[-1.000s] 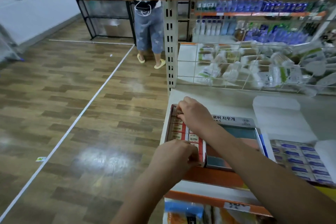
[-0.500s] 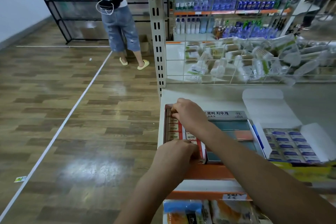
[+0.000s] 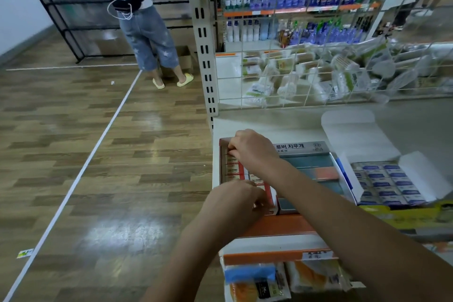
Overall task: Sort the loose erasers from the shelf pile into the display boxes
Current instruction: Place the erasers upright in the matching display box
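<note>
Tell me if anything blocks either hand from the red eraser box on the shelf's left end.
Nothing visible does. The right hand already rests at the far end of the red eraser box, fingers curled on the erasers there, and the left hand is at its near end. Whether the left fingers pinch an eraser cannot be told.

The single head-worn camera looked forward and down from close above the shelf (image 3: 269,120). It faced the shelf's left end, taking in the wooden floor (image 3: 98,154) beside it.
</note>
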### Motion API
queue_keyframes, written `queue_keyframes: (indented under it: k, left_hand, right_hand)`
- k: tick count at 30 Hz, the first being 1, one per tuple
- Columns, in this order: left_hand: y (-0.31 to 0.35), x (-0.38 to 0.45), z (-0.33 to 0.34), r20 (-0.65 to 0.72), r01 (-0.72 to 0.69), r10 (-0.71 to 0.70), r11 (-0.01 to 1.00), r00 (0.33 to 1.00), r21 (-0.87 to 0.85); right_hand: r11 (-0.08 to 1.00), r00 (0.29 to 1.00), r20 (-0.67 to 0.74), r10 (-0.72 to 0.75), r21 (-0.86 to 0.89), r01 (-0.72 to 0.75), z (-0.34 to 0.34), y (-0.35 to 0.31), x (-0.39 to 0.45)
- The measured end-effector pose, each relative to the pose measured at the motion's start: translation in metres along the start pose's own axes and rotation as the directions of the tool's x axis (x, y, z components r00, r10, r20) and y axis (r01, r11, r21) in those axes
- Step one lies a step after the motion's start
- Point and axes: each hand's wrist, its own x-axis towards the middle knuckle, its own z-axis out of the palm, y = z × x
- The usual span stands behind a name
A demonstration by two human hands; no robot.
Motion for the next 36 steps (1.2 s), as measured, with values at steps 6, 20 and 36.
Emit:
queue_keyframes:
  k: [6, 20, 36]
  left_hand:
    - [-0.015, 0.039, -0.027, -0.22, 0.134, -0.097, 0.978, 0.971, 0.159]
    - [0.171, 0.222, -0.01, -0.114, -0.128, 0.177, 0.929, 0.978, 0.347]
    - [0.435, 0.374, 0.096, 0.063, -0.383, 0.383, 0.869, 0.921, 0.312]
  right_hand:
    - [0.987, 0.99, -0.104, -0.1, -0.134, 0.085, -0.044, 0.045, -0.025]
    - [0.857, 0.872, 0.008, 0.489, -0.192, -0.479, -0.141, 0.244, -0.173]
    - [0.635, 0.649, -0.013, 0.761, -0.195, -0.748, -0.186, 0.473, -0.361]
